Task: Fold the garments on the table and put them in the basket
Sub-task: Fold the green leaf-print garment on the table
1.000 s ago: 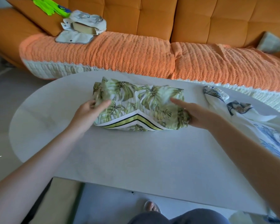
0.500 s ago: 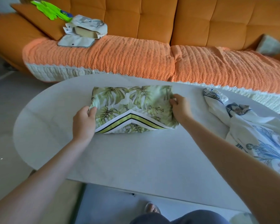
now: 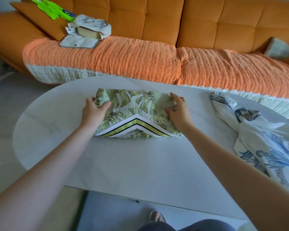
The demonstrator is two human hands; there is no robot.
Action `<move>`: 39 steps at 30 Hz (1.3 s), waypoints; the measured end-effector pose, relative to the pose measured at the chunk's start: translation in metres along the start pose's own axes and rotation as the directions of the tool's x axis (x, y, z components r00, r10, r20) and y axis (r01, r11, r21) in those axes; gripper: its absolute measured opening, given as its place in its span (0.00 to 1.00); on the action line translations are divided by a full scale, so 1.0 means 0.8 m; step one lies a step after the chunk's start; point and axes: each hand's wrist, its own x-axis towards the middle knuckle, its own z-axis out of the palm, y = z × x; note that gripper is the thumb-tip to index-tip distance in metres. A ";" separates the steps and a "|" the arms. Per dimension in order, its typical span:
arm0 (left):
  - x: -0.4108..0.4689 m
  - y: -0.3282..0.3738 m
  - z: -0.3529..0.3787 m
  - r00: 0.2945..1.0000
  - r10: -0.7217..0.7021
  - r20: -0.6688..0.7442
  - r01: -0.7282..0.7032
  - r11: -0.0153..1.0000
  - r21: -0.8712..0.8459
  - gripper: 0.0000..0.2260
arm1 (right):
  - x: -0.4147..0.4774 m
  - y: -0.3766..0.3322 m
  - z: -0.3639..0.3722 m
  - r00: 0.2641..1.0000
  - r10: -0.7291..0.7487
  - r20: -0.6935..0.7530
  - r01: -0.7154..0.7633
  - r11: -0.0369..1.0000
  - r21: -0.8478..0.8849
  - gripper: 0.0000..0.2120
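Folded leaf-print garment (image 3: 137, 107) on the surface (image 3: 123, 164) near its far edge: long axis left to right, chevron stripe pointing toward the sofa (image 3: 140, 22). The fingers of the left hand (image 3: 94, 109) and right hand (image 3: 178, 110) curl round its ends. Bare surface lies nearside, and a blue-print garment (image 3: 265, 144) lies well apart at right.

Both arms outstretched; left hand (image 3: 94, 110) pinches folded garment (image 3: 137, 105) edge, right hand (image 3: 178, 112) curled in grip opposite.
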 end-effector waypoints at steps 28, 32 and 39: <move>0.021 -0.042 0.016 0.790 0.109 0.603 -0.533 0.610 0.587 0.36 | -0.004 0.013 0.009 0.797 0.035 0.602 0.333 0.807 -0.487 0.35; 0.020 -0.033 -0.013 0.934 0.166 0.318 -0.303 0.838 0.454 0.29 | 0.010 0.019 -0.020 0.904 -0.097 0.417 0.264 0.893 -0.365 0.37; 0.054 -0.050 -0.047 0.875 -0.396 0.280 0.436 0.895 -0.097 0.46 | -0.003 0.026 -0.057 0.852 0.454 0.262 -0.476 0.879 0.026 0.39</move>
